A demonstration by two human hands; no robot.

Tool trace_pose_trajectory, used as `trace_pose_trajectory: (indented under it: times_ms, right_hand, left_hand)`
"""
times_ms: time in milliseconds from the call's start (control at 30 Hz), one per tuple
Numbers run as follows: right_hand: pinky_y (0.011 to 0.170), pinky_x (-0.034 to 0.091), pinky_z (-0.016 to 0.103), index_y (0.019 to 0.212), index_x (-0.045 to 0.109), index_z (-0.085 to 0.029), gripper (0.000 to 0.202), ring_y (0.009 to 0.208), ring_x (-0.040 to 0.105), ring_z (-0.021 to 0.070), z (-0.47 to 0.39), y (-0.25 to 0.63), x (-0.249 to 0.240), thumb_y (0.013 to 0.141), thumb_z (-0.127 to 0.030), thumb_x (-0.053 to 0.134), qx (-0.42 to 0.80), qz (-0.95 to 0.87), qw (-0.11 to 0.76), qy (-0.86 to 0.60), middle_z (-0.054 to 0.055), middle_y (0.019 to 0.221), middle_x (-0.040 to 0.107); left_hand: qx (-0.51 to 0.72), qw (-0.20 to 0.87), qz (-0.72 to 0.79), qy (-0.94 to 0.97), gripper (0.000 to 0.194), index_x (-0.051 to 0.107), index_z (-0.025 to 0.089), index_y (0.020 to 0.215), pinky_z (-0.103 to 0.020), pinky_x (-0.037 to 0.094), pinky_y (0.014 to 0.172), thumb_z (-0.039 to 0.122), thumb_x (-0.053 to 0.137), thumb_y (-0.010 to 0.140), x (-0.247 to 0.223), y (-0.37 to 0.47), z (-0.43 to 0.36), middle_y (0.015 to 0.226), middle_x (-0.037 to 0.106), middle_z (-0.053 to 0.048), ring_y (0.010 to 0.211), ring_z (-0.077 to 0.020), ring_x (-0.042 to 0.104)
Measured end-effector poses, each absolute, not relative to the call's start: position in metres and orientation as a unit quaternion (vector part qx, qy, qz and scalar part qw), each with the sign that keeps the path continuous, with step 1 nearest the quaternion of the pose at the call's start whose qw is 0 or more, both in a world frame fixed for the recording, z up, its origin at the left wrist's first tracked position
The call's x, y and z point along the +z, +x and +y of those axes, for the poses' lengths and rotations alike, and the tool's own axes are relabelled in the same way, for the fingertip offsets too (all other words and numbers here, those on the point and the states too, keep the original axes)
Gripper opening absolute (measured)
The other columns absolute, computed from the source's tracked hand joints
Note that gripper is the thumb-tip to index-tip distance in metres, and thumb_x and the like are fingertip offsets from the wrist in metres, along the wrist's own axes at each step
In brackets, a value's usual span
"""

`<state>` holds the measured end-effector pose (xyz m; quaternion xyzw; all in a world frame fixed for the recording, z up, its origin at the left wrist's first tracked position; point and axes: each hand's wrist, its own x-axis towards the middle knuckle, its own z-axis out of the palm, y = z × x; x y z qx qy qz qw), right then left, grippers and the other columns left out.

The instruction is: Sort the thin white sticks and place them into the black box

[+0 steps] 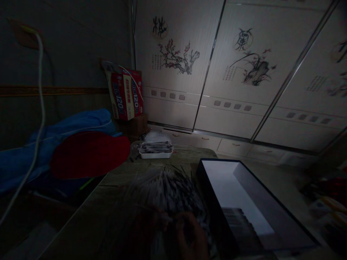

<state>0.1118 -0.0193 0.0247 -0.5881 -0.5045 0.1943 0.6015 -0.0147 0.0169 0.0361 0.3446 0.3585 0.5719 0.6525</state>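
The heap of slender, pen-like sticks [168,187] lies just beyond the left hand [155,218] and right hand [191,231], its long axes mostly running near to far and fanning out. The hands' fingers curl close together, but gloom and blur mean I cannot tell whether either grasps anything. The right hand is nearer the open box [225,177], which slants from far left to near right, dark strips [240,224] in its near end. The counter [103,202] carries a white tray [155,156] of slim pieces at its far side. Beyond stand sliding wardrobe doors [173,81] with ink designs; a red-and-cream carton [126,95] and blue cloth [86,119] are left.
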Motion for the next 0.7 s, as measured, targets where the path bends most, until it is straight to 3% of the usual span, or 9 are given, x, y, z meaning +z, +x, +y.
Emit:
trace_pose_trajectory:
  times_ms: [200,400,567,700]
  right_hand:
    - [0.055,0.042,0.020,0.076,0.064,-0.021,0.035,0.058,0.057,0.0132,-0.019,0.110,0.018,0.086,-0.050,0.048,0.253,-0.473,0.607,-0.586,0.000,0.062,0.061]
    - [0.052,0.041,0.020,0.082,0.067,-0.020,0.033,0.056,0.057,0.0138,-0.017,0.117,0.003,0.078,-0.052,0.060,0.303,-0.458,0.591,-0.592,-0.001,0.061,0.063]
    - [0.052,0.039,0.020,0.074,0.062,-0.020,0.033,0.054,0.056,0.0132,-0.018,0.121,-0.002,0.085,-0.051,0.054,0.293,-0.488,0.572,-0.591,-0.002,0.058,0.060]
    - [0.056,0.039,0.021,0.072,0.059,-0.022,0.036,0.057,0.056,0.0122,-0.020,0.118,-0.001,0.090,-0.051,0.049,0.237,-0.513,0.575,-0.592,-0.003,0.061,0.059]
  left_hand:
    - [0.555,0.668,0.348,0.354,0.019,0.066,0.017,0.076,-0.027,0.053,0.056,0.034,0.067,0.083,0.029,-0.010,0.023,0.065,0.070,0.002,0.053,-0.0115,0.062]
    - [0.560,0.668,0.346,0.348,0.015,0.072,0.022,0.070,-0.029,0.053,0.057,0.033,0.082,0.065,0.039,-0.012,0.020,0.067,0.075,-0.001,0.055,-0.0178,0.066]
    - [0.554,0.653,0.361,0.369,0.022,0.067,0.017,0.074,-0.028,0.053,0.057,0.037,0.073,0.077,0.032,-0.007,0.020,0.064,0.070,0.002,0.053,-0.0123,0.063]
    - [0.549,0.626,0.391,0.392,0.021,0.065,0.015,0.086,-0.029,0.055,0.061,0.036,0.060,0.088,0.029,-0.009,0.016,0.078,0.069,0.001,0.063,-0.0120,0.064]
